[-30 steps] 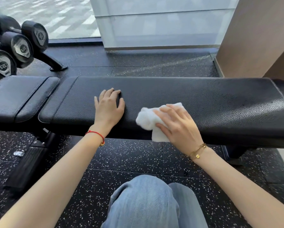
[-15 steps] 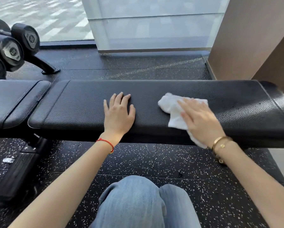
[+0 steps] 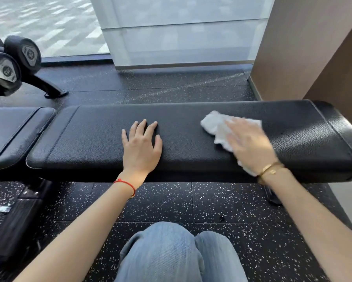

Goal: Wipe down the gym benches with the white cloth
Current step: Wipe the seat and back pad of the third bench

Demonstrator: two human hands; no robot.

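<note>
Cloth [image 3: 216, 124], white and crumpled, lies on the right part of the long black pad of the gym bench [image 3: 191, 119], short of its rounded right end. It looks light, soft and limp, with no stiffness of its own, so it will bunch and fold under any sideways push unless it is pinned flat. One corner trails down over the near edge of the pad by the wrist. The right hand [image 3: 250, 145] lies on top of it, fingers spread and fairly straight, palm down, pressing rather than pinching; the hand is blurred, so the exact lie of the fingertips is hard to tell. A flat palm grip over the middle of the cloth seems the best hold, since a pinch at one corner would likely let the rest drag and roll.

The surface is grained, leather-like padding, probably a little grippy, which should help the cloth wipe rather than skate. The left hand [image 3: 141, 145] rests flat on the middle of the pad, fingers spread, holding nothing, well apart from the cloth. A second pad [image 3: 12, 129] adjoins on the left. Dumbbells [image 3: 14, 64] sit on a rack beyond it, over speckled rubber floor [image 3: 171, 200].
</note>
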